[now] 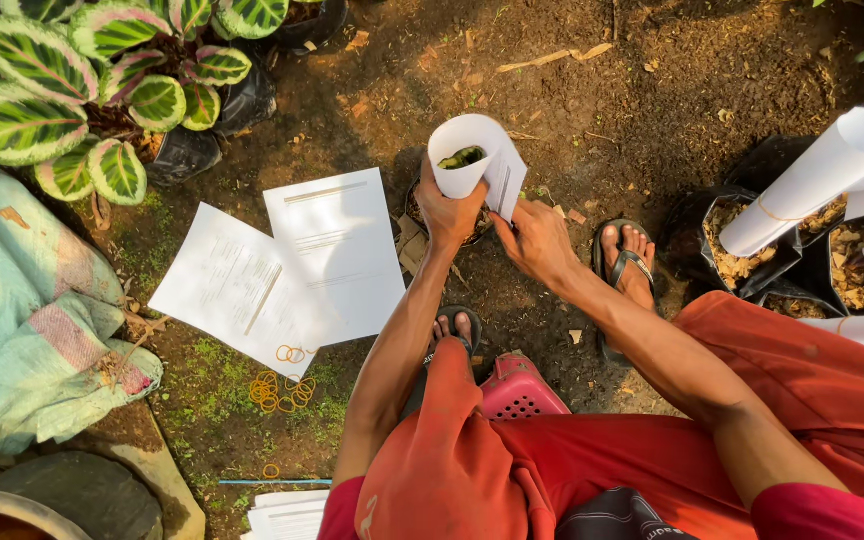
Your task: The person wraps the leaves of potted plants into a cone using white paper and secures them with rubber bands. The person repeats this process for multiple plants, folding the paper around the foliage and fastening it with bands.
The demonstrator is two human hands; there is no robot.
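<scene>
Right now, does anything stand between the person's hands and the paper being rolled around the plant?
No. The left hand and right hand already grip the paper cone; nothing visible intervenes.

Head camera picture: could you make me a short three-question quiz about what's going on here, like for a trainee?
1. True or false: both hands are on the rolled paper tube.
2. What lies on the ground beside the flat paper sheets? A) scissors B) yellow rubber bands C) a trowel
3. What shows inside the tube's open top?

Key:
1. True: the left hand grips it and the right hand holds its loose edge.
2. B, the rubber bands.
3. A green leaf.
</scene>
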